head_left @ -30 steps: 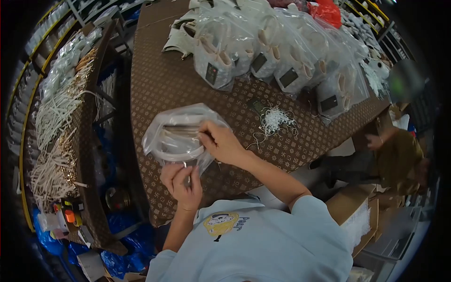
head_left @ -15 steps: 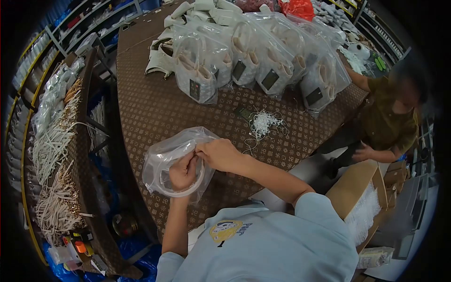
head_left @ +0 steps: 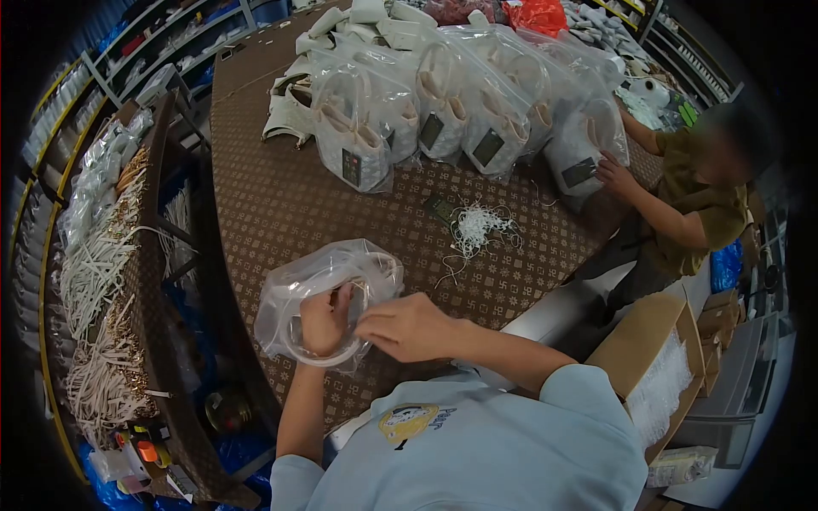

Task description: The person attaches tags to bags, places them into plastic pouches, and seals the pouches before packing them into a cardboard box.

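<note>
A clear plastic bag [head_left: 277, 302] with a bag inside it stands at the table's near edge, its pale round handle [head_left: 319, 361] towards me. My left hand [head_left: 325, 324] reaches through the handle loop, fingers curled at the bag's opening; what they grip is hidden. Just right of the handle is my right hand [head_left: 409, 328], its fingers pressed together near the plastic; anything between them is too small to name. A tangle of white strings [head_left: 481, 228] and a dark tag [head_left: 440, 207] lie beyond my hands.
Several plastic-wrapped handbags [head_left: 351, 140] stand across the patterned table [head_left: 281, 204]. At the right a co-worker [head_left: 703, 192] touches the end bag. An open carton [head_left: 639, 341] is at the lower right. Straps [head_left: 102, 298] hang at the left.
My right hand has moved down and right, away from my left hand. The plastic's top has shifted slightly. The co-worker has leaned in and put a hand on the rightmost wrapped bag, which has tilted.
</note>
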### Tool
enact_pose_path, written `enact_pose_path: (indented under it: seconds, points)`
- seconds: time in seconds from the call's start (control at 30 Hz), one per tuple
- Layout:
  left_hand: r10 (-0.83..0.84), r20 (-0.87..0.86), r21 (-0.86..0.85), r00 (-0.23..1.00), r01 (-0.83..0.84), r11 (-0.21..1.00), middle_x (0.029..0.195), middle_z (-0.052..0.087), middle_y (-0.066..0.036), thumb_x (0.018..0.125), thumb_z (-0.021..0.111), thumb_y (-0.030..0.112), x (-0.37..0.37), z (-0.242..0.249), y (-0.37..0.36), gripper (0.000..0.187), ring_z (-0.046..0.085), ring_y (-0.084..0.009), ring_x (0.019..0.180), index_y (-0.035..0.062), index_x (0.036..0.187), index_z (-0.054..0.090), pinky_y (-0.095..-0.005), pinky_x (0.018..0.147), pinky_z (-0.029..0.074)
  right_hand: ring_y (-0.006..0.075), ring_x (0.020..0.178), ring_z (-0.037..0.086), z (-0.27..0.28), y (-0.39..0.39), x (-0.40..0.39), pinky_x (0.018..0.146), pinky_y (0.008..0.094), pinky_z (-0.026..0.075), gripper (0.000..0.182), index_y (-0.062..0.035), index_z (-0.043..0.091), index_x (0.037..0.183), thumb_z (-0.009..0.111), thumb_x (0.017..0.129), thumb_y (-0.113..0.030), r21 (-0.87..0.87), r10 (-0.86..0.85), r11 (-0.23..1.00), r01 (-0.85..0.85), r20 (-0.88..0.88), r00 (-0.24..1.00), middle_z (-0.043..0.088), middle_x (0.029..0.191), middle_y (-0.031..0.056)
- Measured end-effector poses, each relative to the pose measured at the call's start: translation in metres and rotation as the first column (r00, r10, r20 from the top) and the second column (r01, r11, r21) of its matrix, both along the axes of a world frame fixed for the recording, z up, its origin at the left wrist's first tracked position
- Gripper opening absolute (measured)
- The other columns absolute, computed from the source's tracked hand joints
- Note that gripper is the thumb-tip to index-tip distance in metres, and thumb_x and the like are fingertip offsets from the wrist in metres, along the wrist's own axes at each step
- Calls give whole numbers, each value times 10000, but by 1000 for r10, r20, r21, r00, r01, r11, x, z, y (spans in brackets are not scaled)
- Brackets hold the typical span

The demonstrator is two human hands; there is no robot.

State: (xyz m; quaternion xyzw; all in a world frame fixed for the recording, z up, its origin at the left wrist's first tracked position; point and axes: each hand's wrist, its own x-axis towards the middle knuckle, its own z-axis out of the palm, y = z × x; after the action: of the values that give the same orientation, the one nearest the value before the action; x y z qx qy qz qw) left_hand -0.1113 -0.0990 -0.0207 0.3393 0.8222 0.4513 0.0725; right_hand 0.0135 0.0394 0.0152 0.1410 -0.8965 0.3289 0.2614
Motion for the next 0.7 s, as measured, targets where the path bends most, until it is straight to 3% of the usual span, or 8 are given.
enact_pose_path:
  seconds: [0.07,0.23,0.3,0.37,0.43,0.47,0.5,0.7]
  points:
    - [18,46,-50,999,-15,999,828,674,-121,869,563,83,3,6,1,171,655,-159,728,-28,981,629,-287,646,495,193,657,611,-4,-11,3,532,309,509,127,-102,610,881,648,761,-95,13,211,977,-214,102,972,626,897,31]
    - [89,278,-32,956,-83,996,804,672,-92,862,571,101,0,8,-4,177,644,-142,700,-22,966,647,-278,629,495,228,715,621,19,-15,15,533,323,513,199,-75,605,933,644,738,-75,-156,300,930,-334,-203,932,610,987,22]
    - [52,240,-101,969,-28,995,820,672,-90,855,570,97,-3,11,-6,181,637,-139,715,-22,969,645,-280,642,495,254,772,627,7,-23,8,545,327,520,285,-49,593,1011,645,733,-81,-121,390,914,-386,8,921,584,1099,45]
    - [3,199,-166,980,31,986,837,673,-88,847,570,93,-3,13,-10,185,629,-136,729,-22,971,644,-281,655,495,274,777,624,12,-27,2,582,359,516,265,-44,594,1008,625,748,-83,-128,290,950,-285,21,957,595,1040,63]
    - [-85,-158,98,984,102,990,866,673,-150,825,570,72,10,8,-25,187,652,-198,786,-24,973,632,-308,690,491,293,782,620,24,-24,-6,619,391,512,248,-40,595,1005,606,762,-86,-131,183,976,-176,43,982,605,981,80]
    - [0,123,10,992,-1,1000,867,661,-115,821,567,53,13,7,-35,189,616,-160,792,-25,988,608,-292,712,475,300,793,620,30,-20,-12,626,399,509,259,-45,591,1031,596,779,-105,-81,127,990,-115,157,979,608,994,81]
    - [-5,124,16,992,3,1000,867,661,-115,821,567,53,20,13,-34,189,616,-160,792,-25,988,608,-292,712,475,307,804,620,35,-16,-18,633,407,505,270,-50,586,1057,587,797,-125,-18,63,998,-61,265,962,611,1006,82]
    - [156,246,259,957,-220,941,776,610,-56,876,544,80,45,12,-41,127,518,-89,729,-29,928,585,-237,675,432,269,798,641,8,-4,-45,636,359,522,278,-101,640,1019,646,797,-268,9,104,994,-108,210,972,639,1017,54]
